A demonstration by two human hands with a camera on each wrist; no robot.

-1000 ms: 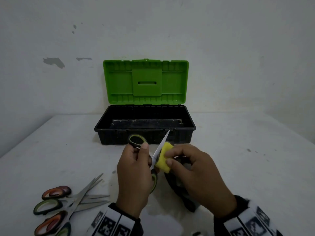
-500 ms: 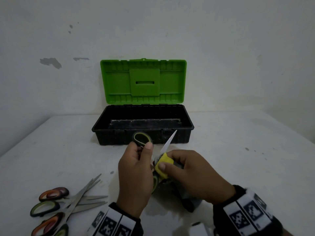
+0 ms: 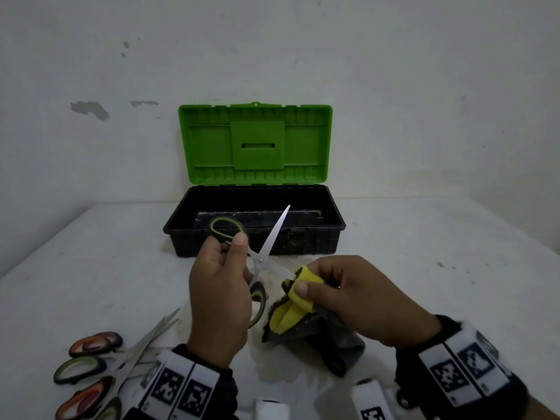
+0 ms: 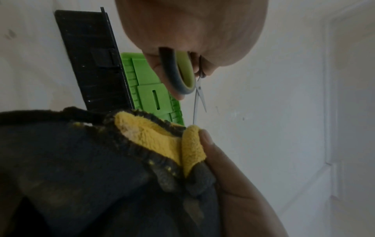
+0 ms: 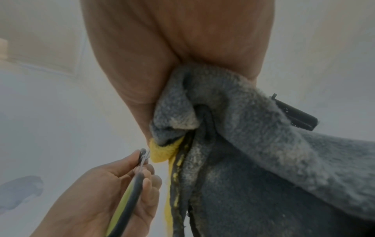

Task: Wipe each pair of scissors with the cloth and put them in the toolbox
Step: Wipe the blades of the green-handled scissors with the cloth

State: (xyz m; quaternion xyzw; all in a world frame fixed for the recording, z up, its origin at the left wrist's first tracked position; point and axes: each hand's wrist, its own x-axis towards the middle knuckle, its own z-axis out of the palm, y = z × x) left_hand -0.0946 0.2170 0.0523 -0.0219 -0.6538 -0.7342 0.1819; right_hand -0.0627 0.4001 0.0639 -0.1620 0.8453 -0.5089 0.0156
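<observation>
My left hand [image 3: 224, 268] grips the green-and-grey handles of a pair of scissors [image 3: 263, 256] in front of the toolbox, blades spread wide. One blade points up toward the toolbox [image 3: 254, 237], the other runs right into the cloth. My right hand [image 3: 306, 286] pinches the yellow fold of a grey-and-yellow cloth [image 3: 298, 313] around that blade's tip. In the left wrist view the scissors [image 4: 198, 96] hang over the cloth [image 4: 158, 141]. The right wrist view shows the cloth [image 5: 223, 128] bunched in my palm. The black toolbox stands with its green lid [image 3: 254, 144] raised.
Several more scissors [image 3: 100, 365] with orange and green handles lie in a heap at the table's near left. The toolbox stands against the white wall [image 3: 424, 86] at the back. The white table [image 3: 439, 283] reaches to the right.
The scissor blades have spread wide. The cloth in my right hand has slid down and right, from the upright blade onto the lower blade's tip.
</observation>
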